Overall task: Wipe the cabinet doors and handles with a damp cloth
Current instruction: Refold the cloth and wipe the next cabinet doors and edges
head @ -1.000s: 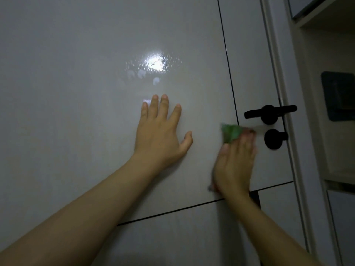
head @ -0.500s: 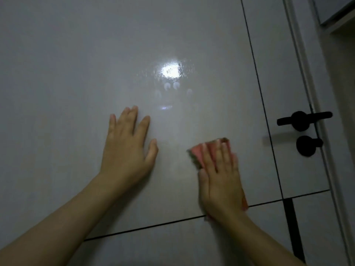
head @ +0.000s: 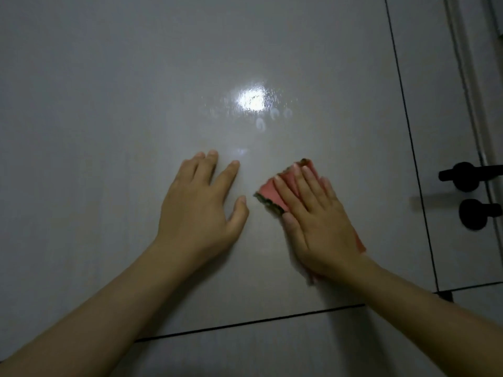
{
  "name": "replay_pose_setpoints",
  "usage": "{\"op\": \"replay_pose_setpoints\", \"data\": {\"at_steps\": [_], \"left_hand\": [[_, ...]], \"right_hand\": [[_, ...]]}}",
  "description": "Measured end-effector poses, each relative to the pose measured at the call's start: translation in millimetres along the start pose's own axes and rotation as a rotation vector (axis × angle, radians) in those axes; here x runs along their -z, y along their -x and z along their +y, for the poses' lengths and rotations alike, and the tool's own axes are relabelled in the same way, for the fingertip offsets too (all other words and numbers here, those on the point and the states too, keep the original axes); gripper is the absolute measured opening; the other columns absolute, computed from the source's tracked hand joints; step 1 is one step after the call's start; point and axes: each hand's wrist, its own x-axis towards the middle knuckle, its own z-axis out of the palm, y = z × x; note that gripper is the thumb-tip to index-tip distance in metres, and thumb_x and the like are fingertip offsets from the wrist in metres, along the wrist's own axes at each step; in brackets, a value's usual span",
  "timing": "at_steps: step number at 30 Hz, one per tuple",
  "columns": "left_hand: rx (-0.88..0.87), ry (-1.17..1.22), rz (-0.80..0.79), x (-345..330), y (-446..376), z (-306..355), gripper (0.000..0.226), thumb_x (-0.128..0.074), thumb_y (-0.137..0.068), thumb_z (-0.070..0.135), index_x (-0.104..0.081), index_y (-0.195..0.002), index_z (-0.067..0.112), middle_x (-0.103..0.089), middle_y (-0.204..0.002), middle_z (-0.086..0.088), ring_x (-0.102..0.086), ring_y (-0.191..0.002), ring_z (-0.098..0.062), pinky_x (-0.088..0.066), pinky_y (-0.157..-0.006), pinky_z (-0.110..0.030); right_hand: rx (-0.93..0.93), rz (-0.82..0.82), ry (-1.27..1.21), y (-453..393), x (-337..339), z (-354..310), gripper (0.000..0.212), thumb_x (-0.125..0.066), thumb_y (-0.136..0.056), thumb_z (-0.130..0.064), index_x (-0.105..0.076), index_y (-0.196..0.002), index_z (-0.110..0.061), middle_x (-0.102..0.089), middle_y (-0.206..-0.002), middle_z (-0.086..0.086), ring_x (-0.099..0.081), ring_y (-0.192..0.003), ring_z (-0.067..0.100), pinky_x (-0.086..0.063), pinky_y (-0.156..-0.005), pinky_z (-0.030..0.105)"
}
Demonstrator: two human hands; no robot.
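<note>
my right hand (head: 318, 216) presses the soft, limp cloth (head: 275, 193) flat-fingered on the slick cabinet door (head: 136, 104); left hand (head: 201, 208) spread wide, bracing; i'd keep the palm on its middle.

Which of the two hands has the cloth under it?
The right hand: its flat fingers press the pink cloth against the door panel. The left hand rests bare on it.

Your left hand (head: 201, 210) lies flat on the door (head: 109, 131), your right hand (head: 318, 224) beside it on the cloth (head: 272, 193); handle (head: 465, 176) far right, knob (head: 475, 213) below it.
</note>
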Motion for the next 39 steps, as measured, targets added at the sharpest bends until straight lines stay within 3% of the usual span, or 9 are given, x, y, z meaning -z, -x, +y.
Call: {"op": "replay_pose_setpoints", "data": {"at_steps": [7,12,15,20,26,28,31,33,39], "left_hand": [[-0.03,0.021,0.054,-5,2,-4,0.062,-0.037,-0.084,0.045,-0.059,-0.13,0.011,-0.055,-0.134,-0.019,-0.049,-0.124,-0.038,-0.039,-0.101,-0.046],[-0.034,0.143,0.077,-2,11,-17,0.06,-0.037,-0.086,0.04,-0.056,-0.131,0.005,-0.049,-0.141,-0.014,-0.043,-0.132,-0.029,-0.022,-0.11,-0.036],[-0.05,0.102,0.099,2,26,-29,0.057,-0.038,-0.087,0.037,-0.058,-0.128,0.002,-0.05,-0.139,-0.017,-0.044,-0.132,-0.031,-0.02,-0.117,-0.043],[0.045,-0.03,0.098,15,37,-59,0.059,-0.036,-0.089,0.038,-0.055,-0.13,0.0,-0.051,-0.135,-0.02,-0.042,-0.131,-0.037,-0.012,-0.117,-0.05],[-0.009,-0.041,0.067,14,40,-71,0.064,-0.037,-0.086,0.041,-0.05,-0.134,0.001,-0.049,-0.14,-0.018,-0.042,-0.133,-0.034,-0.015,-0.116,-0.051],[-0.013,0.006,0.055,18,40,-74,0.065,-0.036,-0.086,0.042,-0.048,-0.137,0.003,-0.049,-0.141,-0.015,-0.041,-0.134,-0.031,-0.015,-0.117,-0.05],[-0.018,0.104,0.037,24,41,-81,0.067,-0.033,-0.086,0.045,-0.041,-0.143,0.01,-0.045,-0.146,-0.008,-0.035,-0.139,-0.023,-0.009,-0.119,-0.049],[-0.044,0.143,0.058,25,42,-89,0.066,-0.034,-0.087,0.043,-0.037,-0.145,0.013,-0.043,-0.148,-0.006,-0.033,-0.14,-0.019,-0.005,-0.12,-0.048],[0.058,0.171,0.173,36,75,-123,0.055,-0.041,-0.087,0.03,-0.048,-0.137,0.008,-0.045,-0.144,-0.009,-0.034,-0.138,-0.019,-0.009,-0.121,-0.04]], "right_hand": [[-0.454,0.186,-0.054,-103,15,9,0.056,-0.013,-0.097,-0.036,-0.006,-0.152,-0.025,-0.001,-0.16,0.003,0.005,-0.147,0.017,0.005,-0.119,0.039],[0.081,0.052,0.039,-59,6,-20,0.053,-0.019,-0.1,-0.035,-0.013,-0.152,-0.025,-0.006,-0.159,0.0,0.0,-0.147,0.016,-0.001,-0.119,0.039],[0.164,-0.005,0.09,-29,5,2,0.053,-0.019,-0.1,-0.036,-0.011,-0.151,-0.024,-0.007,-0.159,0.0,-0.003,-0.147,0.015,-0.004,-0.119,0.037],[-0.46,0.144,-0.068,-67,2,-41,0.052,-0.012,-0.098,-0.037,-0.001,-0.146,-0.023,-0.001,-0.159,0.001,0.006,-0.146,0.015,0.003,-0.119,0.04],[0.222,-0.039,0.038,-1,-14,-91,0.054,-0.014,-0.101,-0.037,-0.013,-0.152,-0.021,-0.007,-0.159,0.003,-0.004,-0.147,0.018,-0.009,-0.117,0.043],[0.165,-0.048,0.071,1,-10,-68,0.054,-0.015,-0.1,-0.037,-0.009,-0.152,-0.023,-0.005,-0.159,0.002,-0.003,-0.147,0.018,-0.01,-0.117,0.044],[-0.273,0.047,-0.018,-38,-4,-77,0.055,-0.012,-0.098,-0.038,0.001,-0.149,-0.022,0.002,-0.159,0.003,0.007,-0.146,0.016,0.001,-0.119,0.041],[-0.38,0.108,-0.047,-66,-8,-112,0.056,-0.012,-0.097,-0.037,0.002,-0.15,-0.022,0.004,-0.159,0.005,0.01,-0.146,0.018,0.003,-0.119,0.041],[0.239,-0.021,0.05,-52,-19,-134,0.055,-0.017,-0.1,-0.038,-0.013,-0.152,-0.02,-0.007,-0.159,0.005,-0.003,-0.147,0.02,-0.007,-0.117,0.043]]}}
